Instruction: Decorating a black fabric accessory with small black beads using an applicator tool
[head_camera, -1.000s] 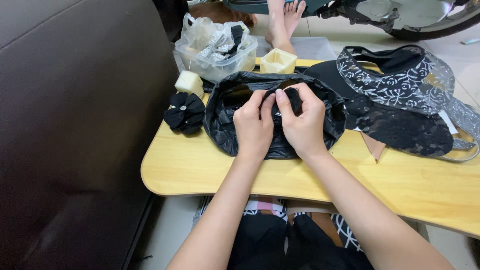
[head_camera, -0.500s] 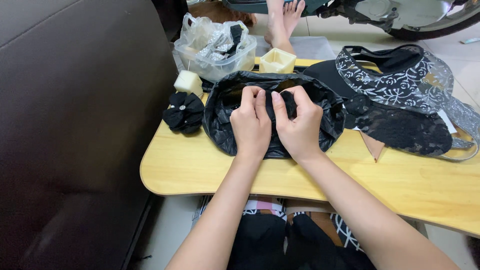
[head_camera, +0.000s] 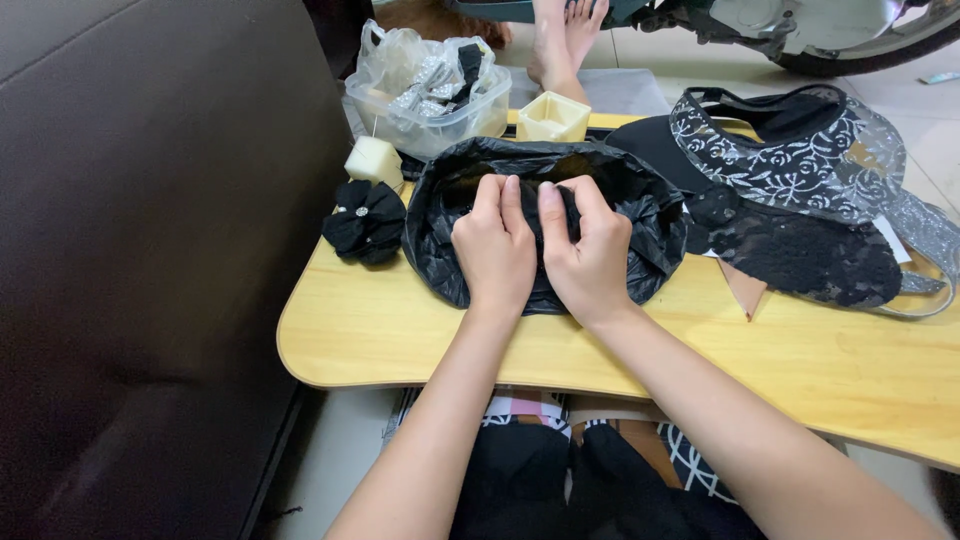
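Our left hand (head_camera: 494, 250) and right hand (head_camera: 590, 255) sit side by side, fingers curled, pinching black fabric (head_camera: 545, 205) inside a black plastic bag (head_camera: 640, 215) on the yellow table (head_camera: 400, 335), beside a black fabric flower (head_camera: 365, 222).

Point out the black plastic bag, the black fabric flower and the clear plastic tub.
black plastic bag (head_camera: 640, 215): head view, right side wall.
black fabric flower (head_camera: 365, 222): head view, its centre.
clear plastic tub (head_camera: 435, 125): head view, front wall.
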